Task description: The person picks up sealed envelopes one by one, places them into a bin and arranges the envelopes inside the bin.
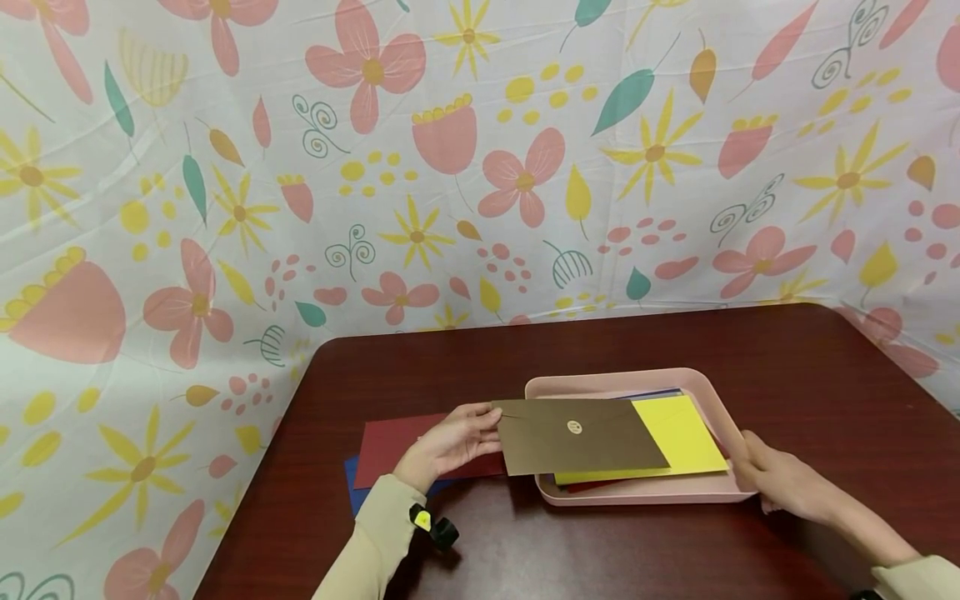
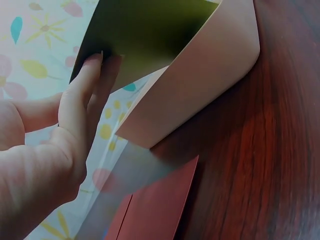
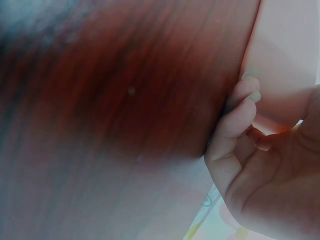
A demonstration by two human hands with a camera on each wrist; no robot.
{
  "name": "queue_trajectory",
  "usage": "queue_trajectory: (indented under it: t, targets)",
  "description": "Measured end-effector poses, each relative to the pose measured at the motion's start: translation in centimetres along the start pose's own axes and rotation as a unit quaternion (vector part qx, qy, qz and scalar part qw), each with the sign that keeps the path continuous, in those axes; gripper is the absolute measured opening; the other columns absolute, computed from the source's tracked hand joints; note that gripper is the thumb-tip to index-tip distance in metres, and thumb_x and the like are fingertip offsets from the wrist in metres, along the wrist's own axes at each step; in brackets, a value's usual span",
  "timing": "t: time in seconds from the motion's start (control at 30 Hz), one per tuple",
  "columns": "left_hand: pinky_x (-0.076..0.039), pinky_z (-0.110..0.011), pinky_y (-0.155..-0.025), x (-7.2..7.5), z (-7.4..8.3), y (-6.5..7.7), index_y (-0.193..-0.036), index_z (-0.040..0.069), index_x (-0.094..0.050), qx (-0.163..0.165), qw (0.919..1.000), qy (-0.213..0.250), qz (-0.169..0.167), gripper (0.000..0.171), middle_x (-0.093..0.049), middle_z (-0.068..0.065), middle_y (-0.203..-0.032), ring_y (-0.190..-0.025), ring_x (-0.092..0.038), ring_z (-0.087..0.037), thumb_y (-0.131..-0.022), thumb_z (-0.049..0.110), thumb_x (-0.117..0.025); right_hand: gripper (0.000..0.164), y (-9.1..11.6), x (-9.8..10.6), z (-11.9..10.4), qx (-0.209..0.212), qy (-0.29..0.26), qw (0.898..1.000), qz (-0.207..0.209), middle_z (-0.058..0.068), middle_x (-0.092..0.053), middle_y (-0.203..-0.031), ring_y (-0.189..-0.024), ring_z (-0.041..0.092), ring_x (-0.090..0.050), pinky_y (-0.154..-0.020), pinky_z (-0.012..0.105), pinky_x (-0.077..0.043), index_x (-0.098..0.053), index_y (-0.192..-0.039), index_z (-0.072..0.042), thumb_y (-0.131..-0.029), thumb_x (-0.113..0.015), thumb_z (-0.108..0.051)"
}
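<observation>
My left hand pinches the left end of a brown envelope between thumb and fingers. The envelope has a small round seal and overlaps the left part of a pink tray. In the left wrist view the fingers lie under the envelope's dark underside, above the tray wall. My right hand grips the tray's right end, thumb over the rim; the right wrist view shows curled fingers against the tray's outer side. Inside the tray lies a yellow envelope, partly covered by the brown one.
Left of the tray, a dark red envelope lies over a blue envelope on the brown wooden table. Blue and red edges show from beneath the yellow envelope. A flower-patterned cloth hangs behind the table.
</observation>
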State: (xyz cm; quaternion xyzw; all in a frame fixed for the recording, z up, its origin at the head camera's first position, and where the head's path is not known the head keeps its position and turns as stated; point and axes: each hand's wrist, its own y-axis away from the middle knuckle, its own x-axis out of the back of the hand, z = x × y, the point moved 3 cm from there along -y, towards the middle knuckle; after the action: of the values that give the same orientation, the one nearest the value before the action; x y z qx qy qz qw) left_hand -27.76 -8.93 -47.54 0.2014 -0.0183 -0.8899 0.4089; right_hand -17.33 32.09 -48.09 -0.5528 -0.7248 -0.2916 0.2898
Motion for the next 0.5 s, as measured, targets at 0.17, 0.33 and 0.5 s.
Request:
queue_trajectory:
  t: [0.17,0.33,0.5]
  targets:
    - [-0.053,-0.030,-0.091,-0.8,0.0,-0.3,-0.133,-0.004,-0.040,0.008,0.9996,-0.027,0.010,0.035,-0.060,-0.005,-0.115,-0.108,-0.066,-0.022,-0.105,0.016,-0.042,0.019,0.0,0.0,0.0,-0.003,0.004,1.000,0.002,-0.003,-0.044,-0.072,-0.050,0.005,-0.045,-0.048,0.024,-0.043,-0.037,-0.095,-0.007,-0.102,-0.047,-0.022]
    - [-0.055,-0.029,-0.088,-1.6,0.0,-0.8,-0.116,0.002,-0.047,0.003,0.9988,-0.046,0.014,0.018,-0.060,-0.006,-0.110,-0.097,-0.069,-0.018,-0.104,0.016,-0.043,0.017,0.0,-0.1,0.1,-0.003,0.009,1.000,0.004,-0.003,-0.045,-0.073,-0.050,0.006,-0.046,-0.048,0.024,-0.043,-0.038,-0.096,-0.006,-0.102,-0.046,-0.020]
    - [-0.056,-0.023,-0.076,-2.1,-0.1,-1.0,-0.099,0.004,-0.052,-0.001,0.9960,-0.066,0.059,0.010,-0.056,-0.003,-0.089,-0.075,-0.067,-0.009,-0.102,0.013,-0.049,0.016,0.0,-0.2,0.2,0.002,0.008,1.000,0.007,-0.003,-0.045,-0.073,-0.050,0.005,-0.046,-0.048,0.024,-0.043,-0.038,-0.095,-0.006,-0.102,-0.046,-0.019]
